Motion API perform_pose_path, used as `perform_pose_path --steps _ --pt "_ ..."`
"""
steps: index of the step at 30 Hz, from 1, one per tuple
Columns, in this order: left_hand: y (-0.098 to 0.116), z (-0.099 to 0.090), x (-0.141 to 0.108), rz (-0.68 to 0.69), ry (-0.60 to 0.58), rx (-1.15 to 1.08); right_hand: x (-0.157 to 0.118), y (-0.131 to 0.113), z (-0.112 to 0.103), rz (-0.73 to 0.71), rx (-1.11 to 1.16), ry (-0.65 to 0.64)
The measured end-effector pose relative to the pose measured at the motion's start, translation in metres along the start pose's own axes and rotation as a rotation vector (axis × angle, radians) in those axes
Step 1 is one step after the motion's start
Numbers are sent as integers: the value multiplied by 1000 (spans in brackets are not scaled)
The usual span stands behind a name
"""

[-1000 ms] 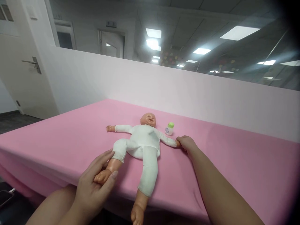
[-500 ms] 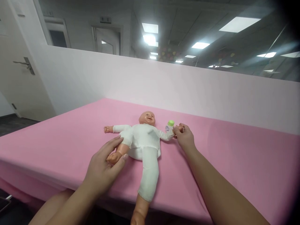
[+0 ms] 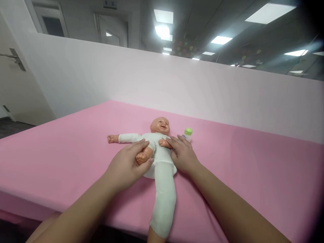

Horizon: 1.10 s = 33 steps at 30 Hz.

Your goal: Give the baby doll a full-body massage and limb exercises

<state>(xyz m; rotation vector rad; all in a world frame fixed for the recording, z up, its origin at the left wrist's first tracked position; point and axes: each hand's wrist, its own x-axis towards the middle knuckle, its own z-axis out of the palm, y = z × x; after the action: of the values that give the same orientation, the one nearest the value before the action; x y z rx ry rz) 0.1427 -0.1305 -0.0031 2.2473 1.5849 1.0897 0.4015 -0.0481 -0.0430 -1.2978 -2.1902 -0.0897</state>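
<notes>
A baby doll (image 3: 163,155) with a white cloth body lies on its back, head away from me. My left hand (image 3: 126,163) is wrapped round the doll's bent leg (image 3: 145,155), with the foot between thumb and fingers, and presses it up toward the belly. My right hand (image 3: 184,153) holds the doll's arm (image 3: 165,143) folded across its chest; the small hand pokes out past my fingertips. The doll's other arm (image 3: 129,137) is stretched out sideways. Its other leg (image 3: 164,199) lies straight toward me, the foot cut off by the frame's lower edge.
A small bottle with a green cap (image 3: 188,131) stands just behind my right hand, partly hidden by it. Pink cloth (image 3: 243,168) covers the table. A white low wall (image 3: 202,87) with glass above runs along the back, and a door (image 3: 22,81) is at the left.
My right hand has brought the doll's arm inward from beside the bottle onto the chest. My left hand has pushed the bent leg up and inward. The view has tilted slightly down.
</notes>
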Motion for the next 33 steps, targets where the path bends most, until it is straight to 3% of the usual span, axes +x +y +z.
perform_pose_path --steps 7,12,15,18,22,25,28,33 --pt "2 -1 -2 29 -30 31 3 0 0 -38 -22 -78" --pt "6 -5 -3 63 -49 89 3 -2 -11 18 159 -72" --pt "6 -6 -4 33 -53 56 1 1 -16 84 285 -64" --pt "4 -8 -12 -33 -6 -24 -3 12 -16 237 386 25" --pt "0 -12 -44 -70 120 -53 -6 38 -17 401 606 240" --pt "-1 -14 -86 -19 228 -17 -8 64 -20 538 734 362" --pt "-6 -14 -127 59 279 35 -10 88 -22 703 722 463" --pt "-16 -16 -161 211 330 259 -13 112 -22 960 427 331"
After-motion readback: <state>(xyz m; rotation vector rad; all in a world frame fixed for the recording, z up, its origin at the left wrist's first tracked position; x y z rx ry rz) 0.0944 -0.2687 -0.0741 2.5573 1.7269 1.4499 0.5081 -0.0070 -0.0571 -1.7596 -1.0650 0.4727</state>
